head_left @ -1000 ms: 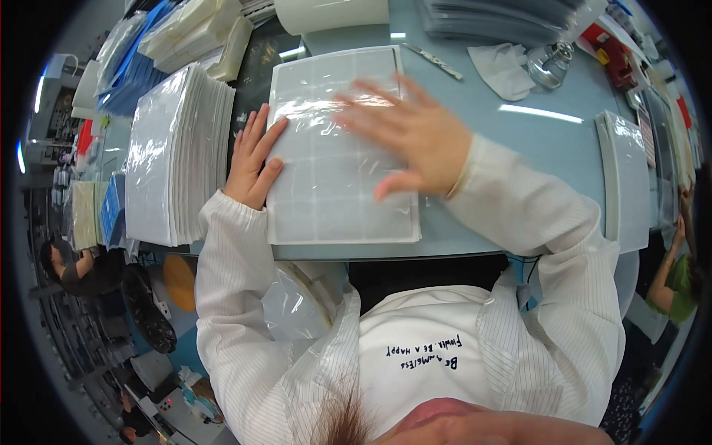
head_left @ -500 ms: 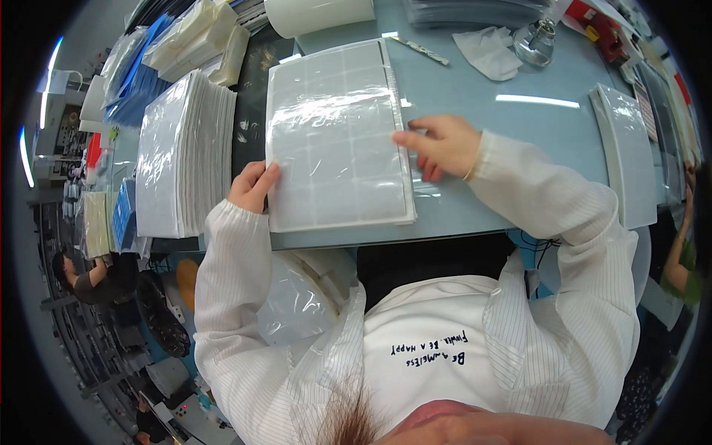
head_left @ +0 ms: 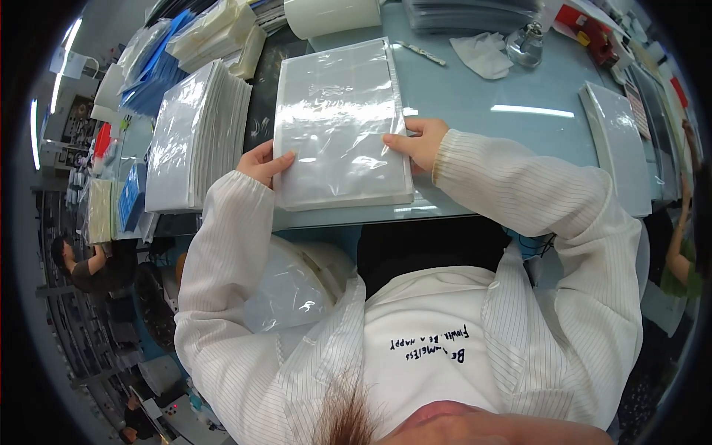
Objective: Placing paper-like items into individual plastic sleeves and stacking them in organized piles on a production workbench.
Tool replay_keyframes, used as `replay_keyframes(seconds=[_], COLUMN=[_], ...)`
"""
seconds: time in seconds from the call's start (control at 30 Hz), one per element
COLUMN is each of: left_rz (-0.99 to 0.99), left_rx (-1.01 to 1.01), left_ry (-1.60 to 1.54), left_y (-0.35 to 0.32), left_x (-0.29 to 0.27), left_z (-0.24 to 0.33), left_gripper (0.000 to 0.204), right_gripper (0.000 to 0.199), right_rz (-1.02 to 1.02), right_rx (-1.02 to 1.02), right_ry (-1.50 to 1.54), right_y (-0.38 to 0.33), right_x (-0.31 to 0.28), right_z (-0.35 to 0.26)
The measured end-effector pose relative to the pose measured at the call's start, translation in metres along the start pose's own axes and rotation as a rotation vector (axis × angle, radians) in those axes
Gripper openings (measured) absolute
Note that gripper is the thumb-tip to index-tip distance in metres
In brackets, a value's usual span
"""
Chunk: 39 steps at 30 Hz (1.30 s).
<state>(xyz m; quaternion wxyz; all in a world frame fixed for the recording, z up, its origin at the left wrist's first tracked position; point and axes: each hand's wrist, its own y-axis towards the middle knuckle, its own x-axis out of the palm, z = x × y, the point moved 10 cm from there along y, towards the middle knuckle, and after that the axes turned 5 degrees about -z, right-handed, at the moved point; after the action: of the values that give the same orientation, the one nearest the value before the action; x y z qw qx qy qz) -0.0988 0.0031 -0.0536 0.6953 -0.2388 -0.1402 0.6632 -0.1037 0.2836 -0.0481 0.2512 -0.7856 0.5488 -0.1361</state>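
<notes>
A stack of white sheets with a glossy clear plastic face lies before me at the table's front edge. My left hand grips its left edge, thumb on top and the other fingers partly hidden at the side. On the opposite edge my right hand is closed, its thumb pressed on the plastic and its fingertips out of sight. Left of this stack stands a taller pile of similar plastic-faced sheets.
Behind lie a slim patterned cutter or pen, a crumpled white tissue and a clear glass bottle. Another white stack is at the right. A white roll and blue sheets sit far left. Other people work at both sides.
My right hand has closed on the right edge, where its fingers were spread before. The grid pattern seen on the top sheet no longer shows. My left hand keeps its hold.
</notes>
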Motion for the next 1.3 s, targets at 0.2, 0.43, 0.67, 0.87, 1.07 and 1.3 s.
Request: replay_keyframes(seconds=[0.2,0.43,0.67,0.87,1.07,1.3], left_rz=[0.06,0.058,0.01,0.018,0.071,0.058], left_rx=[0.029,0.02,0.004,0.017,0.395,0.692], left_ry=[0.093,0.125,0.104,0.391,1.073,0.924], left_y=[-0.009,-0.037,-0.085,-0.084,-0.047,0.028], left_x=[-0.008,-0.003,0.0,-0.002,0.026,0.071], left_z=[0.014,0.003,-0.032,-0.019,0.066,0.125], left_gripper=[0.057,0.06,0.066,0.091,0.081,0.028], right_gripper=[0.057,0.057,0.06,0.06,0.073,0.056], right_rz=[0.158,0.048,-0.112,-0.27,-0.308,-0.219], right_rx=[-0.1,-0.159,-0.074,-0.048,-0.222,-0.15], right_ry=[-0.109,-0.12,-0.16,-0.319,-0.862,-0.672], right_y=[0.0,-0.005,-0.048,-0.038,-0.007,0.005], right_x=[-0.011,0.0,0.024,0.025,0.013,-0.026], right_z=[-0.004,0.017,0.046,0.032,0.01,-0.002])
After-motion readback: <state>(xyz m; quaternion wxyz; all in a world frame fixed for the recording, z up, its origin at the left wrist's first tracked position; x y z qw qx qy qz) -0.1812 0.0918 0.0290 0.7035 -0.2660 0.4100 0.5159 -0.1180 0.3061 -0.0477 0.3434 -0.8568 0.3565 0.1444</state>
